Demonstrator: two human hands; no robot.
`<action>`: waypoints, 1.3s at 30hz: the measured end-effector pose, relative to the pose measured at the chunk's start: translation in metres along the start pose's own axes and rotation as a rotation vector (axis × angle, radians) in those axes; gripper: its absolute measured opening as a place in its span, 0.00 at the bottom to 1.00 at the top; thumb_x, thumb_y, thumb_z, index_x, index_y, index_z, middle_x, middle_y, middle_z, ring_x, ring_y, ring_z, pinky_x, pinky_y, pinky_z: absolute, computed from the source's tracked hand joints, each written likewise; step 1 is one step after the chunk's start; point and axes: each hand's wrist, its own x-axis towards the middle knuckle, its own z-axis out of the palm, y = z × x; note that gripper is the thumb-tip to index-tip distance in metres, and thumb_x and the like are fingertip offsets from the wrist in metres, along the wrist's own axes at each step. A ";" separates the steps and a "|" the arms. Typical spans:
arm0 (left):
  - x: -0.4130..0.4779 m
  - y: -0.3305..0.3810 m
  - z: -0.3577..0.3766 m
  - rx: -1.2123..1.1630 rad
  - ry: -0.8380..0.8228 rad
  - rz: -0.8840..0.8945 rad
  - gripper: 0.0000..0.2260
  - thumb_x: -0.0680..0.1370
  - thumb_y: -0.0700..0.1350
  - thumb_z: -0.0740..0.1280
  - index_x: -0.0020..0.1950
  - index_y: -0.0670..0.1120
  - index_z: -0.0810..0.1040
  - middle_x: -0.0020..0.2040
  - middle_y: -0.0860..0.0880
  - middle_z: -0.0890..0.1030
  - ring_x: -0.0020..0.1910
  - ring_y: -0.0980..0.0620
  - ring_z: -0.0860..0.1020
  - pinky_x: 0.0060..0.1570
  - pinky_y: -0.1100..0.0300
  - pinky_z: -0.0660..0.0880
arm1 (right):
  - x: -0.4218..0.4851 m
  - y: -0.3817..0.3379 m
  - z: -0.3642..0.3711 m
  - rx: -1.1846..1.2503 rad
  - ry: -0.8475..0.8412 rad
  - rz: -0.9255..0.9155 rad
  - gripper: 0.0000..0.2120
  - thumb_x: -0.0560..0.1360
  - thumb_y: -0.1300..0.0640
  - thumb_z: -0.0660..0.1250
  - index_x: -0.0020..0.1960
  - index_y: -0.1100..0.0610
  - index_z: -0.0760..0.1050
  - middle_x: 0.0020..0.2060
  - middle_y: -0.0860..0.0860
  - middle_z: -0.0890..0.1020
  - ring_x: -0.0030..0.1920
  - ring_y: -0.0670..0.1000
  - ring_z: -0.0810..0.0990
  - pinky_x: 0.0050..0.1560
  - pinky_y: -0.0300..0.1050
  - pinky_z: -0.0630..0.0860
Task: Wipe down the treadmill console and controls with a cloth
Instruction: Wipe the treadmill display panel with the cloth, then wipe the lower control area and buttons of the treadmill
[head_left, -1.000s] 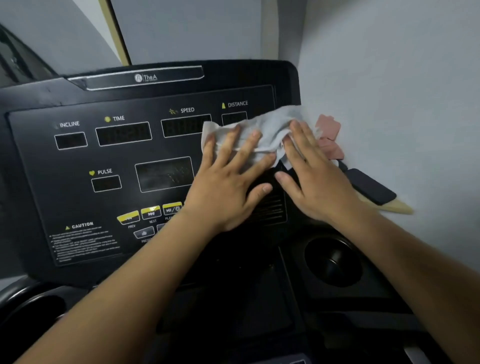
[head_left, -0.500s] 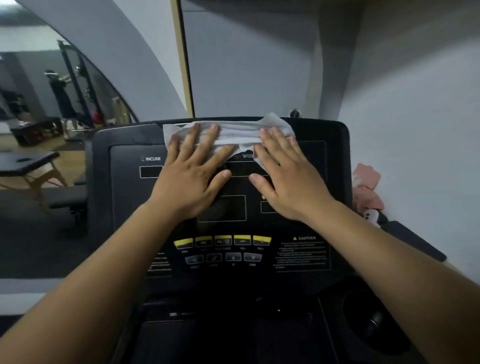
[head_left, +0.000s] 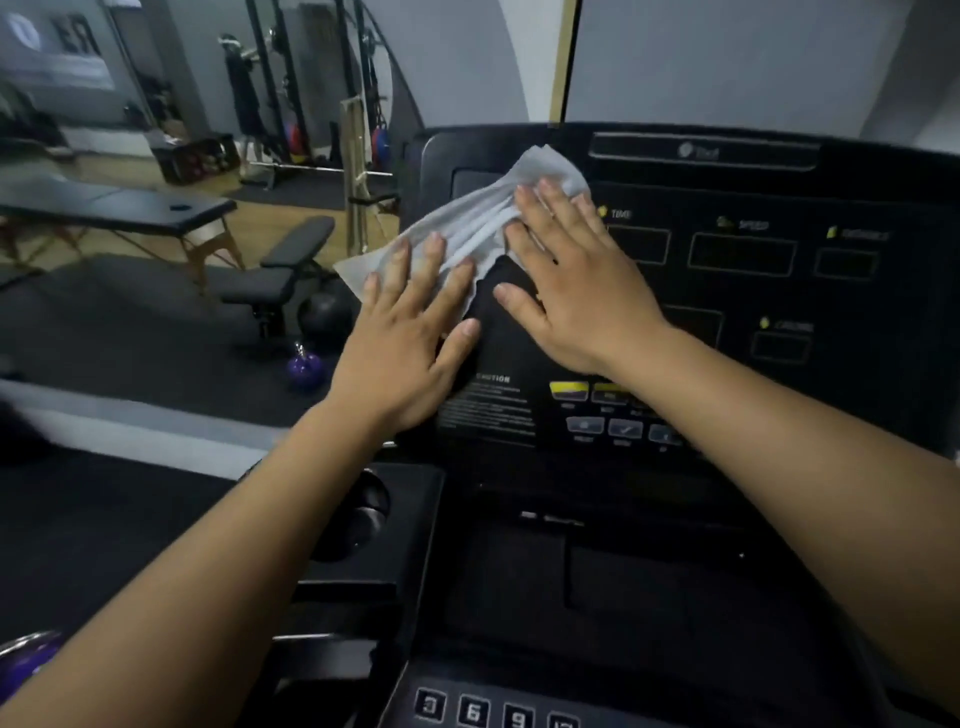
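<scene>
The black treadmill console (head_left: 779, 291) fills the right half of the view, with TIME, SPEED and DISTANCE windows and yellow and grey buttons (head_left: 602, 410) lower down. A white cloth (head_left: 478, 223) lies stretched across the console's upper left corner, one end hanging past the left edge. My left hand (head_left: 410, 343) presses flat on the cloth's lower left end, fingers spread. My right hand (head_left: 566, 280) presses flat on its upper right end.
A cup holder (head_left: 358, 514) sits left of the lower deck, and number keys (head_left: 472, 709) line the bottom edge. To the left are a weight bench (head_left: 291, 260), a massage table (head_left: 114, 208), a purple kettlebell (head_left: 306, 366) and a dark ball (head_left: 324, 314) on the floor.
Both hands have slid the cloth from the console's right side, across the top middle, to its upper left corner. The view has turned left with them.
</scene>
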 end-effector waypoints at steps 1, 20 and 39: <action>-0.015 -0.001 0.004 0.019 -0.013 0.014 0.29 0.81 0.62 0.43 0.81 0.53 0.53 0.82 0.51 0.47 0.80 0.47 0.40 0.76 0.46 0.40 | -0.010 -0.006 0.007 -0.001 0.000 -0.024 0.33 0.80 0.40 0.47 0.77 0.61 0.59 0.78 0.58 0.55 0.79 0.57 0.48 0.78 0.54 0.43; -0.124 0.012 0.037 0.086 -0.091 0.339 0.18 0.78 0.48 0.58 0.60 0.42 0.81 0.67 0.46 0.78 0.71 0.41 0.72 0.70 0.41 0.65 | -0.194 -0.024 0.041 0.083 -0.068 -0.240 0.21 0.76 0.61 0.63 0.67 0.66 0.74 0.68 0.58 0.74 0.70 0.58 0.71 0.71 0.56 0.67; -0.126 0.083 -0.010 -1.760 -0.325 -0.815 0.25 0.83 0.58 0.53 0.65 0.41 0.78 0.61 0.42 0.82 0.62 0.46 0.80 0.60 0.52 0.74 | -0.166 -0.044 -0.034 1.242 0.057 0.747 0.12 0.77 0.65 0.63 0.48 0.51 0.82 0.42 0.51 0.86 0.47 0.55 0.84 0.51 0.57 0.79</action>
